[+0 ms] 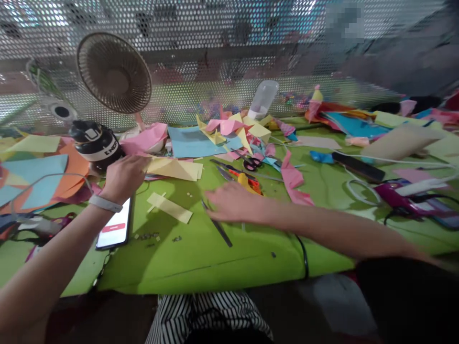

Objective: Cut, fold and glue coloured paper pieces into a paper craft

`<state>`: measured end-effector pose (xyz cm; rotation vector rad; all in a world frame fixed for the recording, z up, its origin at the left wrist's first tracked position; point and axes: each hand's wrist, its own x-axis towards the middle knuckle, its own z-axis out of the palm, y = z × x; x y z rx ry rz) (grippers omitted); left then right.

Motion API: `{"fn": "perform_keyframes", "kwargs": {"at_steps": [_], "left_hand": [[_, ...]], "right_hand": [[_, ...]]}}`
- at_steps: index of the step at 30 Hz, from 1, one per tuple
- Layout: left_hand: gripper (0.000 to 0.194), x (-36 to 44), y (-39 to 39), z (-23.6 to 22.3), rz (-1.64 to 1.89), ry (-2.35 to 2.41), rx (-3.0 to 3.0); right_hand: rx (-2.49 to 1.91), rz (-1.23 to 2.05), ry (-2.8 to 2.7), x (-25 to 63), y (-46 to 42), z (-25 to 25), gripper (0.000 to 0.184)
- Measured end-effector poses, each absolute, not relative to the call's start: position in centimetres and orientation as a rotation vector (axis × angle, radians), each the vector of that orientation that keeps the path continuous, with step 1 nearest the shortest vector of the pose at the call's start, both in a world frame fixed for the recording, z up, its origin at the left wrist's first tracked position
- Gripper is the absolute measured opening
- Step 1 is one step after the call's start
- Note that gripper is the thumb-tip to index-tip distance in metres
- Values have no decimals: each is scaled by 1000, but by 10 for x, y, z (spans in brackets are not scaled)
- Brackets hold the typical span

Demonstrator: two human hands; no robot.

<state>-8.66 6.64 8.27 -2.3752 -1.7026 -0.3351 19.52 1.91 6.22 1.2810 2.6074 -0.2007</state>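
- Fingers of the left hand [125,177] reach the near end of some yellow paper [175,168] left of centre; from where I stand I cannot tell whether they are pinched together or apart.
- Right hand [229,203] hangs low over the top end of a slim metal tool [223,232]; the fingers are blurred, so I can't say whether they have closed on it.
- Pale yellow strips [172,209] lie crossed on the green cloth [201,272], between the hands and nearer the edge. I'd steady them with a light fingertip, since thin paper probably slides and creases easily.
- Black-handled scissors [252,164] and orange-handled tools [253,182] sit crowded just beyond the right hand; keeping fingers wide of the blades seems wise.
- Small grey bits [147,236] are scattered beside the phone [114,229]; a low, slow sleeve-free reach should avoid brushing them away.
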Motion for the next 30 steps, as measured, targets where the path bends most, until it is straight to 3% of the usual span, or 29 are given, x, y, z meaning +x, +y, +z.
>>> {"fn": "perform_keyframes", "kwargs": {"at_steps": [3, 7, 19, 25, 30], "left_hand": [[42, -93, 53, 86, -497, -1642, -2353], [35, -94, 34, 81, -687, -1491, -2323], [28, -90, -32, 83, -1146, -1329, -2208], [24, -75, -49, 60, -1361, -1203, -2539], [27, -74, -51, 30, -1311, -1112, -2937]], "right_hand": [[1298, -276, 2508, 207, -31, 45, 44], [1431, -234, 2525, 210, -48, 31, 39], [1587, -673, 3016, 151, 30, 38, 26], [1786, -808, 3181, 165, 32, 22, 75], [1627, -846, 3451, 216, -4, 4, 79]]}}
